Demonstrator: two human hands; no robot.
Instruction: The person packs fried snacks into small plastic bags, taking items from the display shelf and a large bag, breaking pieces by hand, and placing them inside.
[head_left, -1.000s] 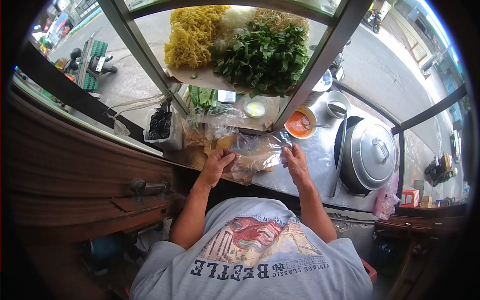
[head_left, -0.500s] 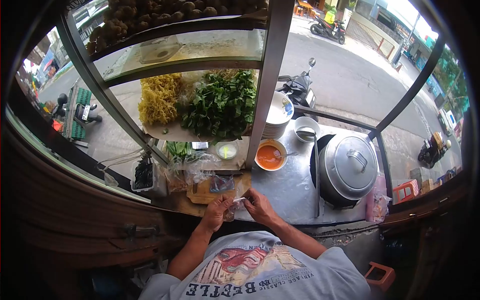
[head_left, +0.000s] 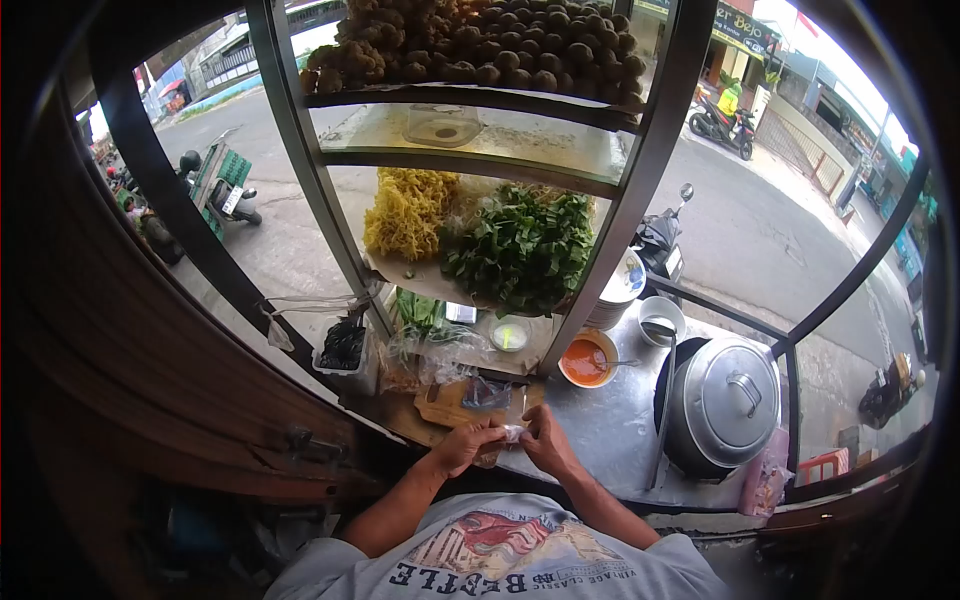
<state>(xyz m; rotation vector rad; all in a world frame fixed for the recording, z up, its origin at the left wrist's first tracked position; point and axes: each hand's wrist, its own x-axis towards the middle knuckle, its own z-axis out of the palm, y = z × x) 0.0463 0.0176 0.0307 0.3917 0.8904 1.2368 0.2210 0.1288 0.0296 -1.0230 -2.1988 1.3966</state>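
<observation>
My left hand [head_left: 465,448] and my right hand [head_left: 546,442] are close together at the counter's near edge. Both pinch the whitish top of a small clear plastic bag [head_left: 512,434], whose lower part hangs below the fingers with contents I cannot make out. Just beyond them lies a wooden cutting board [head_left: 445,408] with a dark printed plastic packet [head_left: 487,392] on it. A bowl of orange-red sauce [head_left: 583,361] with a spoon in it stands ahead of my right hand.
A lidded metal pot [head_left: 738,395] stands right, a white bowl [head_left: 660,318] and stacked plates [head_left: 622,283] behind. Shelves hold yellow noodles [head_left: 408,215], chopped greens [head_left: 530,245] and meatballs [head_left: 540,60]. Left is a tub of black bags [head_left: 345,345]; a pink bag [head_left: 765,482] hangs right.
The head view has swung left and up, so the stall appears farther right and lower. Both hands still pinch the bag's top, with the wrists slightly turned.
</observation>
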